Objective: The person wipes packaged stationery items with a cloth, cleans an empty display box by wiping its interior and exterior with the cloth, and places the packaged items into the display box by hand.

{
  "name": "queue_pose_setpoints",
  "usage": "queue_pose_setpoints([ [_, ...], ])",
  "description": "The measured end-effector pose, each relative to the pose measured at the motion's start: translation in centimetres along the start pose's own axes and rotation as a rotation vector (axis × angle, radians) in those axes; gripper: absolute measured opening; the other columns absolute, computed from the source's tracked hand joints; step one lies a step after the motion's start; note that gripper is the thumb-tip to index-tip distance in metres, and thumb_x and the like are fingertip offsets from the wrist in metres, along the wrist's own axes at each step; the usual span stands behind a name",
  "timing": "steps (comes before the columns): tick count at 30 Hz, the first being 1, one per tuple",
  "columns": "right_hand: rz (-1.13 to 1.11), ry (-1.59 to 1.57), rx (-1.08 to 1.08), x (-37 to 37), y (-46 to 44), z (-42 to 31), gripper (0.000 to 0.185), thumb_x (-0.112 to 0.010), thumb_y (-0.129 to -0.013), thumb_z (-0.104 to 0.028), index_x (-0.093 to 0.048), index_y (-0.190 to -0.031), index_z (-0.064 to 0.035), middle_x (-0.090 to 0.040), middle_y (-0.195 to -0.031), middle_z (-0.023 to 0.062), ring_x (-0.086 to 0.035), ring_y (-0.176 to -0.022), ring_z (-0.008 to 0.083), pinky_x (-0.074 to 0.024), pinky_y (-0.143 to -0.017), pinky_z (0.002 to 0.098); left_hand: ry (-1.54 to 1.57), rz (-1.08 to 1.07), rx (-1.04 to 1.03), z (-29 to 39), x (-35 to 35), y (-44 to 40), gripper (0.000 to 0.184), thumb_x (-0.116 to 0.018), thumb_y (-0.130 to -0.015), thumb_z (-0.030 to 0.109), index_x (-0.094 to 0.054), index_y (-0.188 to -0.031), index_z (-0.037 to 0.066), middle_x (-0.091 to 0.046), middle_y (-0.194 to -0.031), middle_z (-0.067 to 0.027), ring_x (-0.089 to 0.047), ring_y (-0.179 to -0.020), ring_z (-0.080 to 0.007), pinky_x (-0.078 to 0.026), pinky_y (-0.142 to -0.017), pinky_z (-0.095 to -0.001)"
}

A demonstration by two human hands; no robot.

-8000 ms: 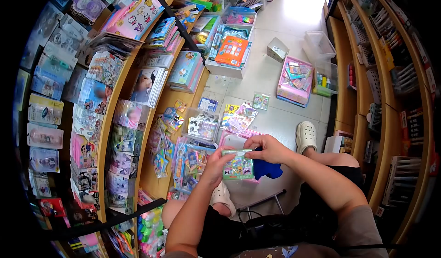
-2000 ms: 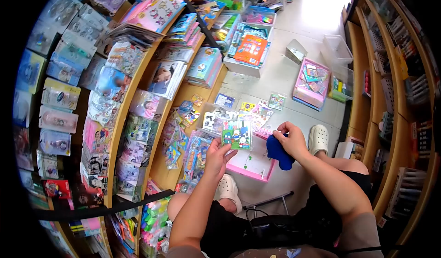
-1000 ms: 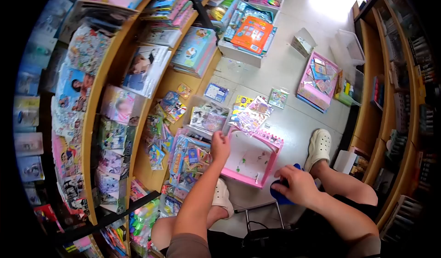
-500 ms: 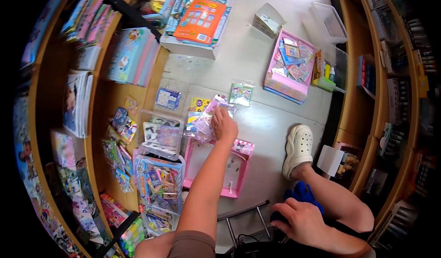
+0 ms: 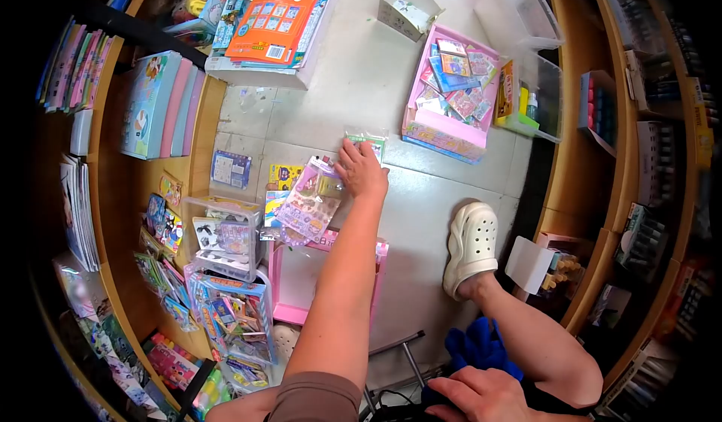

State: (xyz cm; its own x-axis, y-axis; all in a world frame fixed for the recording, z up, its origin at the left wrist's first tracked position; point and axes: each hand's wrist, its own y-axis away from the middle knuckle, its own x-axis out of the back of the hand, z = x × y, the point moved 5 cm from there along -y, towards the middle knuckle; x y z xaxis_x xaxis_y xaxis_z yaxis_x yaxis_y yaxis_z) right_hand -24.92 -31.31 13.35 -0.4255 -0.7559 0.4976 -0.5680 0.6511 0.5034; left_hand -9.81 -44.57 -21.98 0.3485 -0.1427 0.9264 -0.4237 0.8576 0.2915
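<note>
My left hand (image 5: pixel 362 170) reaches over the floor, its fingers apart on a small green packet (image 5: pixel 370 139) and partly covering it. Just left of this hand lies a pink sticker packet (image 5: pixel 310 200) in clear plastic, overlapping a yellow card (image 5: pixel 286 176) and other packets. Below them an open pink tray (image 5: pixel 297 302) is partly hidden by my left forearm. My right hand (image 5: pixel 481 396) is low in the view with its fingers bent, beside a bunched blue fabric item (image 5: pixel 483 347). Whatever those fingers close on is hidden.
A pink box (image 5: pixel 444 136) of small packets stands ahead on the right, beside clear plastic bins (image 5: pixel 519 12). A carton (image 5: pixel 259 76) of books sits ahead on the left. Shelves (image 5: pixel 575 159) line both sides. My shoe (image 5: pixel 472 245) stands right of the packets.
My left hand has moved off the pink sticker packet and forward onto the green packet. The pink packet now lies uncovered. My view has shifted slightly, and my right hand stays low.
</note>
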Motion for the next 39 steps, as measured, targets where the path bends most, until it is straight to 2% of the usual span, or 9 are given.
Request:
queue_pose_setpoints([
  [9,-0.079,-0.007,-0.032,-1.2,1.4,0.9,0.032,-0.065,-0.072,-0.009,-0.056,-0.102,-0.0055,-0.053,-0.084,0.0083,-0.056,-0.076,0.0257,-0.0455,-0.065,0.0337,0.233,0.116,0.031,0.1,2.4,3.1,0.063,-0.071,-0.063,0.014,-0.037,-0.115,0.009,-0.036,-0.122,-0.0166,-0.040,-0.111,-0.0323,-0.032,-0.093,-0.0482],
  [12,0.028,0.054,0.016,-1.5,1.4,2.3,0.029,-0.070,-0.073,-0.023,-0.058,-0.094,-0.0071,-0.054,-0.076,0.0086,-0.058,-0.067,0.0260,-0.0471,-0.057,0.0331,1.045,-0.108,-0.027,-0.8,2.1,6.4,0.058,-0.068,-0.066,0.016,-0.035,-0.113,0.006,-0.044,-0.113,-0.0152,-0.046,-0.105,-0.0295,-0.038,-0.088,-0.0449],
  [14,0.140,-0.029,-0.027,-0.6,1.4,2.6,0.029,-0.069,-0.074,-0.023,-0.058,-0.094,-0.0052,-0.055,-0.078,0.0106,-0.058,-0.068,0.0284,-0.0471,-0.058,0.0351,1.792,-0.569,0.269,-1.0,3.6,11.4,0.059,-0.060,-0.070,0.017,-0.035,-0.121,0.003,-0.046,-0.118,-0.0171,-0.047,-0.110,-0.0304,-0.041,-0.088,-0.0449],
  [16,0.267,-0.121,-0.084,0.2,1.1,3.4,0.028,-0.068,-0.075,-0.023,-0.059,-0.092,-0.0029,-0.058,-0.080,0.0130,-0.059,-0.071,0.0298,-0.0474,-0.061,0.0366,2.195,-0.957,0.206,-1.3,8.0,16.3,0.069,-0.056,-0.070,0.016,-0.029,-0.133,0.002,-0.037,-0.133,-0.0199,-0.038,-0.122,-0.0340,-0.036,-0.096,-0.0464],
  [24,0.653,-0.543,0.068,-1.0,-0.2,3.4,0.019,-0.063,-0.081,-0.017,-0.057,-0.088,-0.0013,-0.056,-0.074,0.0070,-0.053,-0.069,0.0137,-0.0445,-0.066,0.0258,2.274,-0.933,0.044,-3.3,16.5,28.0,0.071,-0.058,-0.076,0.021,-0.026,-0.138,0.009,-0.033,-0.138,-0.0138,-0.034,-0.127,-0.0326,-0.027,-0.103,-0.0515],
  [28,0.410,0.018,0.494,-6.6,2.0,-1.9,0.046,-0.070,-0.070,-0.023,-0.053,-0.113,-0.0145,-0.048,-0.116,0.0094,-0.042,-0.111,0.0328,-0.0321,-0.093,0.0428,2.401,-0.728,0.012,-1.9,20.5,29.9,0.065,-0.042,-0.086,0.055,-0.033,-0.133,0.010,-0.039,-0.133,-0.0105,-0.036,-0.125,-0.0274,-0.028,-0.104,-0.0445],
  [31,0.621,0.328,0.514,-7.2,2.2,-3.0,0.048,-0.071,-0.067,-0.024,-0.053,-0.111,-0.0183,-0.050,-0.112,0.0080,-0.044,-0.107,0.0304,-0.0326,-0.091,0.0429,2.333,-0.612,0.181,-2.5,21.7,32.3,0.064,-0.035,-0.088,0.057,-0.033,-0.133,0.012,-0.041,-0.133,-0.0093,-0.040,-0.123,-0.0282,-0.033,-0.102,-0.0457],
  [37,0.591,-0.286,-0.035,-6.8,-3.7,1.1,0.040,-0.068,-0.071,-0.024,-0.056,-0.106,-0.0099,-0.058,-0.097,0.0171,-0.058,-0.084,0.0378,-0.0476,-0.073,0.0414,2.077,-0.558,0.117,-5.4,23.4,34.9,0.051,-0.040,-0.093,0.035,-0.027,-0.137,0.010,-0.039,-0.133,-0.0152,-0.039,-0.123,-0.0334,-0.028,-0.104,-0.0500],
  [39,0.420,-0.788,-0.196,-8.1,-5.2,2.7,0.036,-0.066,-0.075,-0.025,-0.058,-0.102,-0.0031,-0.064,-0.087,0.0155,-0.063,-0.077,0.0271,-0.0502,-0.070,0.0358,2.138,-0.543,0.053,-6.5,24.9,35.5,0.051,-0.041,-0.094,0.031,-0.026,-0.137,0.010,-0.039,-0.133,-0.0178,-0.039,-0.123,-0.0344,-0.027,-0.104,-0.0510],
])
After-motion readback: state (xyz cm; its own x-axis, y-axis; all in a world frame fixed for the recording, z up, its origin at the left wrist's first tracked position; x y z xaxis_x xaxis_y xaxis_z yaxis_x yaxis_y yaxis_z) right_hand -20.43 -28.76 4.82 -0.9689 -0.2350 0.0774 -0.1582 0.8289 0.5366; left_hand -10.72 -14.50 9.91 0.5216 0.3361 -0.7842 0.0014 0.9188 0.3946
